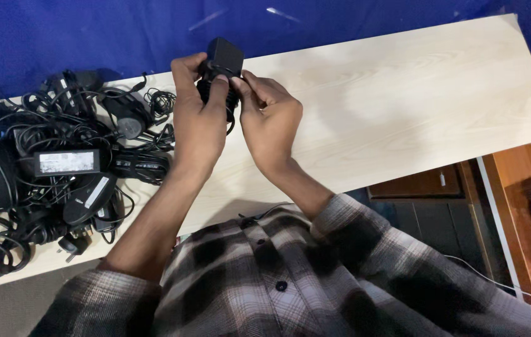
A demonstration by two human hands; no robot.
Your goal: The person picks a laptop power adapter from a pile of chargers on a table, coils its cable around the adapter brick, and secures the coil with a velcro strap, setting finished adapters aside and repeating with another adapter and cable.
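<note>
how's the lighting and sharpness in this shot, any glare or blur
Head view: even, soft light on the pale wooden table, with faint shadows under the left hand and right hand. The black power adapter they hold loses detail in its dark surface. The cable pile is sharp enough; small glare streaks mark the blue backdrop. Straight table edges suggest little distortion.
</note>
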